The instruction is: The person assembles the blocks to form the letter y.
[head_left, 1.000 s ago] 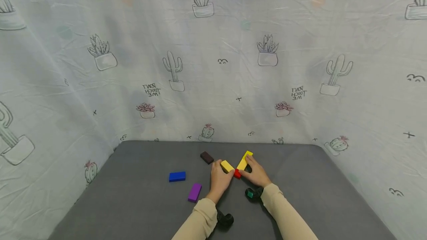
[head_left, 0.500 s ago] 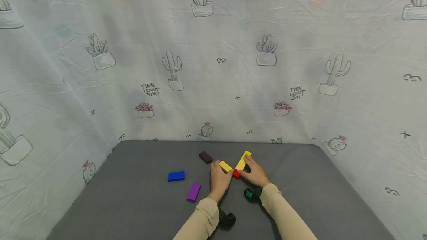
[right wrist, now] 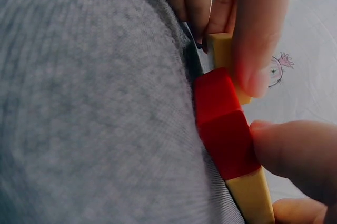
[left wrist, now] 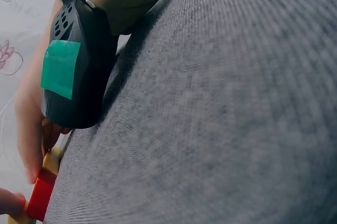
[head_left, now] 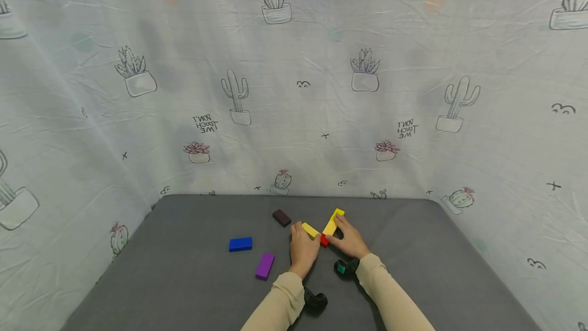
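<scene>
In the head view a red block (head_left: 324, 240) lies on the grey table, with two yellow pieces spreading from it in a V. My left hand (head_left: 304, 250) grips the left yellow block (head_left: 310, 230), thumb at its near end by the red one. My right hand (head_left: 351, 239) holds the right yellow piece (head_left: 333, 222) with its fingers along the outer side. The right wrist view has the right thumb (right wrist: 295, 153) touching the red block (right wrist: 226, 124), which meets yellow on both ends. Part of the left yellow block is hidden behind the left hand.
A dark brown block (head_left: 282, 217) lies beyond the left hand. To its left are a blue block (head_left: 241, 244) and a purple block (head_left: 265, 266). Black wrist devices (head_left: 315, 299) sit under both cuffs. A cactus-printed curtain (head_left: 294, 116) stands behind the table.
The left forearm has shifted slightly to the right, while both hands keep hold of the yellow pieces. The blocks' arrangement looks the same; the head view has drifted a little.
</scene>
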A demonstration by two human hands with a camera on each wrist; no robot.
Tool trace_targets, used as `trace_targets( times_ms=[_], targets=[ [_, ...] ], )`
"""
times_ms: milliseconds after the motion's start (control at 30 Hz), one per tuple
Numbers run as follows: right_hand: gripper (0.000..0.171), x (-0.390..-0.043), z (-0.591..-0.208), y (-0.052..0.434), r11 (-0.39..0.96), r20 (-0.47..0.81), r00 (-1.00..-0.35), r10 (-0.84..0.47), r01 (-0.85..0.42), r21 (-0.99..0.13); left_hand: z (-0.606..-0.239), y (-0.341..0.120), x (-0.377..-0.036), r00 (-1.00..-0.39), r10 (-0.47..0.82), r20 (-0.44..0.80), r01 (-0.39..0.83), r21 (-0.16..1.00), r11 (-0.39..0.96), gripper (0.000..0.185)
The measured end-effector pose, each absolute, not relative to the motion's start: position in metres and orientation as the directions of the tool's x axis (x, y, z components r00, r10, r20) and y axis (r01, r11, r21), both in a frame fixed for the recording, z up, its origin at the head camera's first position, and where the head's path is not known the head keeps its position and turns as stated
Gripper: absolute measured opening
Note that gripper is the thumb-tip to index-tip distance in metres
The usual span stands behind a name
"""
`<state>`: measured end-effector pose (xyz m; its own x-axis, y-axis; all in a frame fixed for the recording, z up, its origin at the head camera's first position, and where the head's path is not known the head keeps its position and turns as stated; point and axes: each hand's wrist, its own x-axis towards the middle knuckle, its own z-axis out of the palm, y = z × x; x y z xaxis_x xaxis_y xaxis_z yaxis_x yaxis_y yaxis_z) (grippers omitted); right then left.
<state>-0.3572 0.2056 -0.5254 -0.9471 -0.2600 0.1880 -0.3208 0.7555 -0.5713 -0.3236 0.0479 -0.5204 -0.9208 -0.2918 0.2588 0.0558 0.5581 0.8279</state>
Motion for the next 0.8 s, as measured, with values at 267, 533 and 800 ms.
trace_targets(
  times_ms=[267,533,800],
  targets=[
    [0.078,-0.357,-0.526,0.205,0.745,0.202,-0.943,-0.265,-0.333,-0.578,-0.521,0.046,-0.325,-0.929,-0.246,0.276,0.063,0.773,0.632,0.059],
    [0.078,-0.356,-0.525,0.204,0.741,0.181,-0.947,-0.266,-0.321,-0.589,-0.522,0.041,-0.322,-0.939,-0.186,0.291,0.106,0.755,0.647,0.058],
    [0.079,-0.357,-0.525,0.205,0.743,0.191,-0.947,-0.26,-0.322,-0.587,-0.521,0.035,-0.321,-0.946,-0.158,0.285,0.117,0.749,0.652,0.063]
  ],
)
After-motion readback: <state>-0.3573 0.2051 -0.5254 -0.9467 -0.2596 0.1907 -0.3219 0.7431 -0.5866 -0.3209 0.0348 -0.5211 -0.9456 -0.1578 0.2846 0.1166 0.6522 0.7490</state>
